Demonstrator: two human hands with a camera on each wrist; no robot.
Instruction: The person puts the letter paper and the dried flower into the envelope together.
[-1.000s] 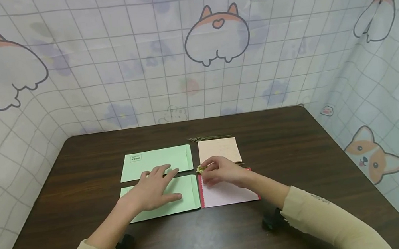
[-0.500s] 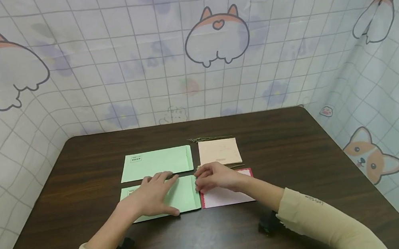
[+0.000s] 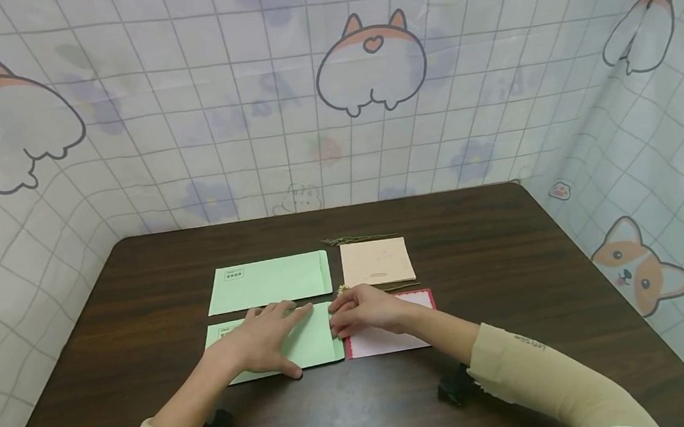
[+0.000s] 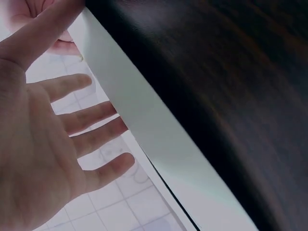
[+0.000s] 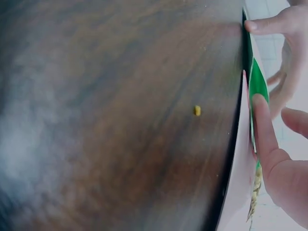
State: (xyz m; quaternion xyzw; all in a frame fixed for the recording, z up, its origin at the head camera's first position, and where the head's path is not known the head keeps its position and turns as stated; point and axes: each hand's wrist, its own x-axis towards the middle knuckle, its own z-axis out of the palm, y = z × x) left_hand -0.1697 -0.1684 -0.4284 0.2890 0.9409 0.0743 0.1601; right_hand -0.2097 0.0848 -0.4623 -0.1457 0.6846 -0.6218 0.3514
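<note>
A light green envelope (image 3: 314,347) lies near the middle of the table, and my left hand (image 3: 255,342) rests over it with fingers spread. In the left wrist view, the left thumb reaches the edge of the envelope (image 4: 130,106). My right hand (image 3: 366,309) has curled fingers at the envelope's right end. The right wrist view shows its fingertips on the flap (image 5: 258,85), which stands lifted and shows a deeper green inside. Under the right hand is part of a pink-white card (image 3: 388,340) with a red border. A dried flower sprig (image 3: 404,286) lies just beyond.
A second green envelope (image 3: 274,282) lies behind the first. To its right is a cream paper piece (image 3: 377,261), with another dried sprig (image 3: 359,239) along its far edge. One small yellow bit (image 5: 197,110) lies on the dark wooden table (image 3: 481,248).
My right hand has moved left and down from beside the flower head to the near envelope's flap. My left hand has shifted slightly nearer, its thumb now at the envelope's front edge.
</note>
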